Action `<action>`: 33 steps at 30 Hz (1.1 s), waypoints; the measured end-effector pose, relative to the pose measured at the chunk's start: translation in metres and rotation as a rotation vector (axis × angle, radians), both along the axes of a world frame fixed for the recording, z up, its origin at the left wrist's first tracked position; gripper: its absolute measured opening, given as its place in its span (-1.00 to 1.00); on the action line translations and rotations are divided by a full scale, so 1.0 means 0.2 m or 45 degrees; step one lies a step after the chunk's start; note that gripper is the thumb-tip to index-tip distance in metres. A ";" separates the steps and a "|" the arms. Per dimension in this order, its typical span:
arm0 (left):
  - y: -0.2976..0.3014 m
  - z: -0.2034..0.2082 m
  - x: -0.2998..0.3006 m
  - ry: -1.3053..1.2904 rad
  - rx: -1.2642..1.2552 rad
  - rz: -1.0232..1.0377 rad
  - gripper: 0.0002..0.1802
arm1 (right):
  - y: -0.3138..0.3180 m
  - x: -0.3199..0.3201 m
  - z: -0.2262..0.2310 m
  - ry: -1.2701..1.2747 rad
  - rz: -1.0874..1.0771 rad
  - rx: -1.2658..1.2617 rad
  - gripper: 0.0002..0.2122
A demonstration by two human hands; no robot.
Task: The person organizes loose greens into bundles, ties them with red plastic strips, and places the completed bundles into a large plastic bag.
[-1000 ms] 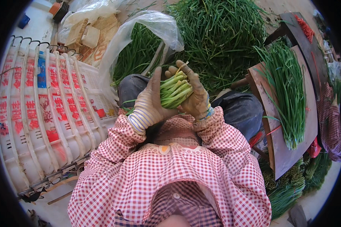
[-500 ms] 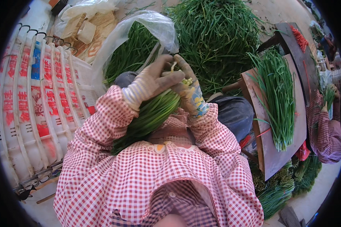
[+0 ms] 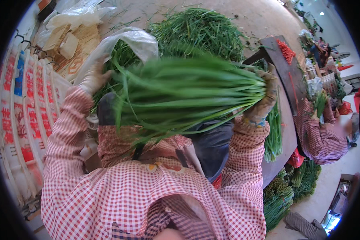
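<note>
A person in a red-and-white checked smock holds one long bundle of green chives (image 3: 188,96) sideways at chest height. The gloved right hand (image 3: 264,98) grips the bundle's cut ends, fingers pressed together around the stalks – the leafy tips fan out, blurred, toward the left. The gloved left hand (image 3: 94,76) is raised at the far left by one clear plastic bag (image 3: 132,42); whether its fingers are spread or closed cannot be told. Beyond lies one large heap of loose chives (image 3: 200,32). To the right, one dark board (image 3: 286,76) carries more chives. A second person in a checked sleeve (image 3: 320,136) works at the far right.
</note>
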State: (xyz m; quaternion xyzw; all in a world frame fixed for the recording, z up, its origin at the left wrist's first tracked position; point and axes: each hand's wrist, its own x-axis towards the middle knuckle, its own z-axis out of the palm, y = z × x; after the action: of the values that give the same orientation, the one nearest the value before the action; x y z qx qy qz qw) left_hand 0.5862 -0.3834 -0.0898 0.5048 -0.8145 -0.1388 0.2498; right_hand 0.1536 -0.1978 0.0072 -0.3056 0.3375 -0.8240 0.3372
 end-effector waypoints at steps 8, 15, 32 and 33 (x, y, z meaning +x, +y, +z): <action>0.29 0.55 -0.02 0.428 -0.249 -0.100 -0.69 | -0.75 -0.17 -0.05 0.981 -0.247 0.450 -0.76; 0.48 0.49 -0.60 0.423 1.386 -1.290 -0.51 | -0.87 -0.18 -0.04 1.115 -0.473 0.734 -0.79; 0.68 -0.07 -1.24 2.894 2.102 -0.851 -0.32 | 0.25 0.49 -0.26 0.600 0.207 0.107 -0.65; 0.66 -0.08 -1.23 2.818 1.910 -0.775 -0.32 | 0.29 0.39 -0.21 0.376 0.537 0.151 -0.62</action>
State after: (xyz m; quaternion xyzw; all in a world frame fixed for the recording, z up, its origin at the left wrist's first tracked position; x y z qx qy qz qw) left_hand 0.3402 -0.2512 -0.1057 -0.0530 0.0006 -0.9180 0.3929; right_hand 0.2314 -0.1390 -0.0347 -0.4658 0.3597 -0.6608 0.4658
